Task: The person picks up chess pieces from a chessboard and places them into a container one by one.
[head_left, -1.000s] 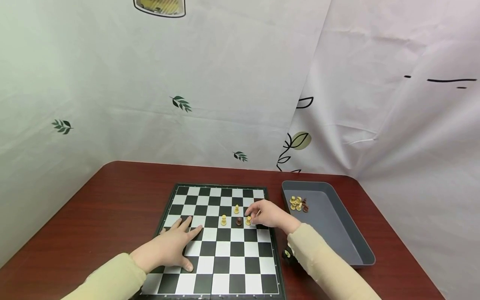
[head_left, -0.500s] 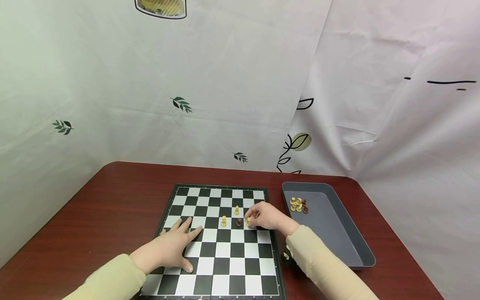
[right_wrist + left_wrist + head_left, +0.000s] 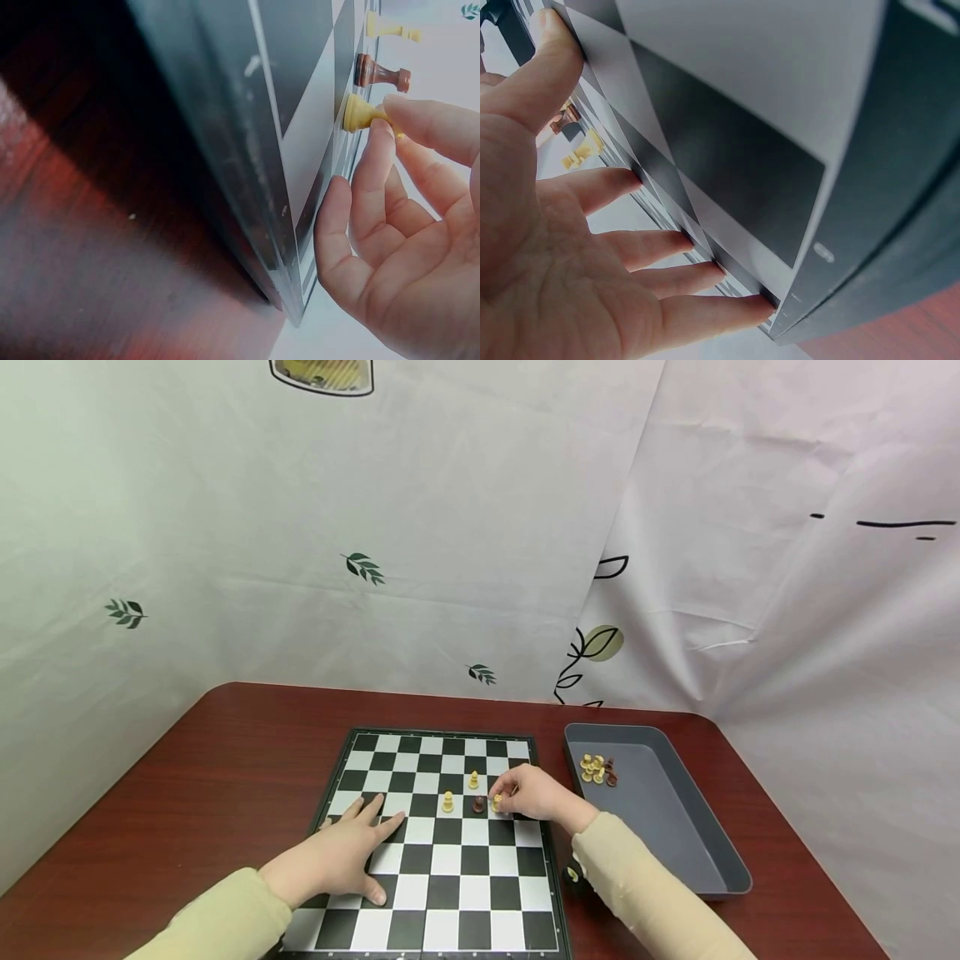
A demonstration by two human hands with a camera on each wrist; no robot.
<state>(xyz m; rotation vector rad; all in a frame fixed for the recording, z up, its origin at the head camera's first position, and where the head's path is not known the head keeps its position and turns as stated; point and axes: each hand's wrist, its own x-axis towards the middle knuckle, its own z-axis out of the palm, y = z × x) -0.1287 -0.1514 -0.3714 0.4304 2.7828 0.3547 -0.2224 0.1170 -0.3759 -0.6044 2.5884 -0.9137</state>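
Note:
My right hand (image 3: 531,791) pinches the top of a yellow chess piece (image 3: 358,114) between thumb and fingers; its base stands on the chessboard (image 3: 459,858), and its top is partly hidden. Just left of it is a dark brown rook (image 3: 379,73). Beyond the rook, on its other side, stands another yellow chess piece (image 3: 447,802), and a third yellow chess piece (image 3: 473,780) is one row farther back. Over the left part of the board my left hand (image 3: 341,858) is spread out, its fingertips resting on the squares; the left wrist view shows straight fingers (image 3: 712,319) holding nothing.
To the right of the board lies a grey tray (image 3: 667,810). Several yellow pieces (image 3: 592,768) and a few brown pieces (image 3: 611,773) are gathered in its far left corner. The reddish-brown table (image 3: 187,802) ends at a white patterned cloth (image 3: 450,527).
The right hand has shifted very slightly about the yellow piece, which stays in place. The left hand and the other pieces have not moved.

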